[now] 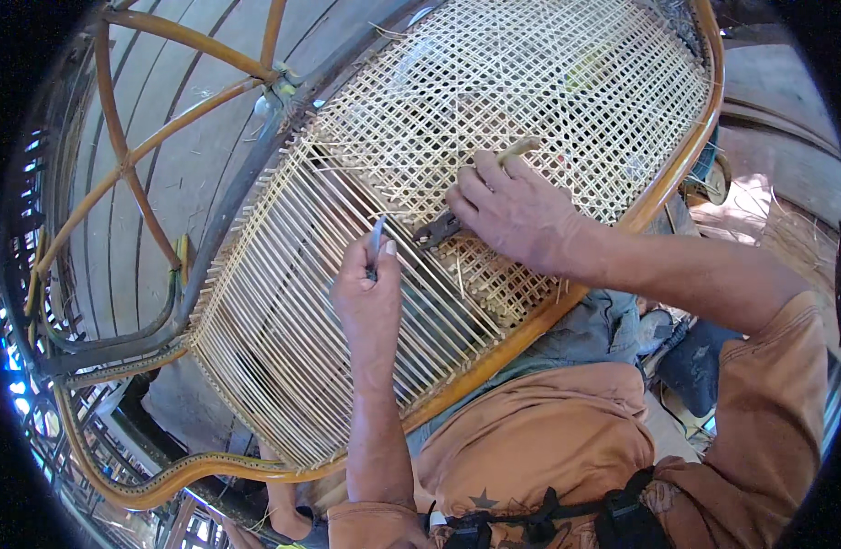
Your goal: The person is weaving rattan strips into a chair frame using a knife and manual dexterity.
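Note:
Across my lap lies a cane seat panel (521, 87) in a bent rattan frame (521, 331); one part is a tight open weave, the other only parallel strands (283, 265). Over the strands, my left hand (369, 288) is closed around a small, pointed metal blade (378, 231) that sticks up between thumb and fingers. My right hand (521, 212) rests on the weave, gripping pliers (436, 231) whose dark jaws sit at the border between weave and strands. An olive handle end (521, 147) shows above its fingers; the rest is hidden by the hand.
Curved rattan poles (123, 165) meet at a bound joint (281, 87) on the left. Beneath is a plank floor (192, 119). At the lower left, a person's bare foot or leg (288, 512) shows. Loose cane strips (796, 215) lie at the right.

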Tool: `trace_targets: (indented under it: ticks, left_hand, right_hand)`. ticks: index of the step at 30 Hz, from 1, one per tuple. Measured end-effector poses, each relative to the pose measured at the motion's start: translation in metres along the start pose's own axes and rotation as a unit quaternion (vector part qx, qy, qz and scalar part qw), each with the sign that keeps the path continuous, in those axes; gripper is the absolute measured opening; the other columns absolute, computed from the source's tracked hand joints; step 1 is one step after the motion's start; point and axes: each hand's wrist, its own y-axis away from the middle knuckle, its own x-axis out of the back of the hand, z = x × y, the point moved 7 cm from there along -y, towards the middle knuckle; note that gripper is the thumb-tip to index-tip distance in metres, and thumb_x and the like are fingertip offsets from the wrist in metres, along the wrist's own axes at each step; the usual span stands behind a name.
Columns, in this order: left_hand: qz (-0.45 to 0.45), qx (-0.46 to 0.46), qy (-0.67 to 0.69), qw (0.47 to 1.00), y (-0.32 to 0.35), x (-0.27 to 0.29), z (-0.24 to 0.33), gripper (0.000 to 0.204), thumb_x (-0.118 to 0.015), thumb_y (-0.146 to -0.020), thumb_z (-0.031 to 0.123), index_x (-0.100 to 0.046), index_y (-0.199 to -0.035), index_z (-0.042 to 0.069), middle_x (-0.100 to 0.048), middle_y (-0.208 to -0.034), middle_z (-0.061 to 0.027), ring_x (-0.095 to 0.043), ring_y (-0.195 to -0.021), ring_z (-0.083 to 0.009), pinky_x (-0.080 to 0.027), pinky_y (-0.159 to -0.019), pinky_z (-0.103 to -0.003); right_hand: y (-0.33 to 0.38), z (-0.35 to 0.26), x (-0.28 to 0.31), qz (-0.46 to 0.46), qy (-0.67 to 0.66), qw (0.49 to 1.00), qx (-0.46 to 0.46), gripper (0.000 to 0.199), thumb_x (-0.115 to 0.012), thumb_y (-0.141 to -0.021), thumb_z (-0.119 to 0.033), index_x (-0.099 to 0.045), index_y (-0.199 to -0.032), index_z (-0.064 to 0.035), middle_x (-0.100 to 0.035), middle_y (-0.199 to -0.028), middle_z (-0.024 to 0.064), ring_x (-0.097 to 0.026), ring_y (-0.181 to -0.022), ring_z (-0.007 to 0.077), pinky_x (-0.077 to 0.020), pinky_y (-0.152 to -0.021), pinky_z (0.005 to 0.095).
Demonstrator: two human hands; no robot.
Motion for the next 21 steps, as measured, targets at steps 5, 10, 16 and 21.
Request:
trace_targets:
  ticks: [5, 10, 16, 21]
  left_hand:
    - [0.037, 0.011, 0.051, 0.998, 0.001, 0.012, -0.002, 0.014, -0.061, -0.088, 0.016, -0.061, -0.088, 0.003, -0.048, -0.067, 0.0057, -0.038, -0.058, -0.0015, -0.031, -0.052, -0.018]
    - [0.027, 0.048, 0.102, 0.993, 0.005, 0.02, -0.006, 0.014, -0.059, -0.09, 0.016, -0.062, -0.091, 0.002, -0.045, -0.068, 0.0071, -0.036, -0.06, -0.0016, -0.03, -0.053, -0.018]
    - [0.057, 0.039, 0.141, 0.988, 0.008, 0.024, 0.005, 0.018, -0.059, -0.091, 0.019, -0.062, -0.092, 0.002, -0.044, -0.062, 0.0057, -0.038, -0.054, -0.0025, -0.032, -0.049, -0.018]
    - [0.082, 0.067, 0.202, 0.974, 0.022, 0.022, 0.022, 0.02, -0.059, -0.09, 0.02, -0.062, -0.091, 0.0, -0.046, -0.063, 0.0031, -0.041, -0.055, -0.0035, -0.034, -0.05, -0.019]
  right_hand:
    - [-0.024, 0.01, 0.007, -0.098, -0.044, 0.993, 0.054, 0.025, -0.053, -0.081, -0.016, -0.057, -0.103, -0.0042, -0.058, -0.097, 0.007, -0.055, -0.1, 0.0232, -0.0451, -0.082, 0.0334]
    - [-0.046, 0.012, 0.005, -0.206, -0.045, 0.969, 0.13, 0.018, -0.058, -0.079, -0.014, -0.063, -0.095, -0.0056, -0.063, -0.093, 0.0094, -0.062, -0.089, 0.0226, -0.0487, -0.076, 0.0349]
    - [-0.041, 0.045, 0.111, 0.088, -0.07, 0.993, 0.045, 0.021, -0.057, -0.078, -0.015, -0.06, -0.096, -0.0051, -0.059, -0.087, 0.0084, -0.061, -0.086, 0.0234, -0.0488, -0.075, 0.0346]
    - [0.027, 0.045, 0.134, 0.226, -0.175, 0.956, 0.059, 0.019, -0.054, -0.081, -0.013, -0.053, -0.098, -0.004, -0.051, -0.085, 0.0078, -0.056, -0.08, 0.0232, -0.0457, -0.07, 0.0363]
